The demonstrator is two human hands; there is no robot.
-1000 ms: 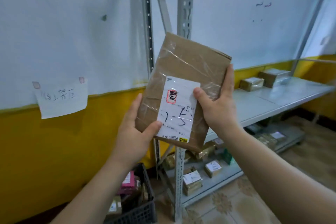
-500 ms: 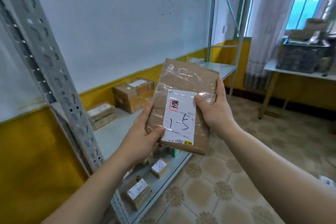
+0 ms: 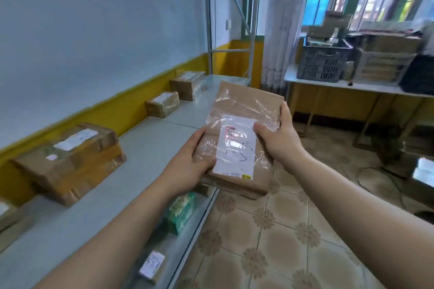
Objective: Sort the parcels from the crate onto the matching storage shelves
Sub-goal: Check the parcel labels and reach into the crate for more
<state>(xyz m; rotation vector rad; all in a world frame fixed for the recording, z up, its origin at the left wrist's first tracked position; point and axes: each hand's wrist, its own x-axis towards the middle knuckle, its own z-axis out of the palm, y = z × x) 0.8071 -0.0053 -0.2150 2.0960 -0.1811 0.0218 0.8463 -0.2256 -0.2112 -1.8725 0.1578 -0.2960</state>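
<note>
A flat brown parcel, wrapped in clear tape and bearing a white label, is held in front of me, tilted flat, above the front edge of the grey shelf. My left hand grips its lower left edge, thumb on the label. My right hand grips its right edge, thumb on top. Three taped cardboard boxes stand along the shelf's back: a large one, a small one and a far one.
A lower shelf level holds a green box and a small labelled box. Steel uprights rise at the shelf's far end. A table at the right carries grey crates. Tiled floor lies to my right.
My view has swung right along the shelf. The parcel has dropped from upright near my face to a flatter tilt over the shelf's front edge. Both hands keep their grip.
</note>
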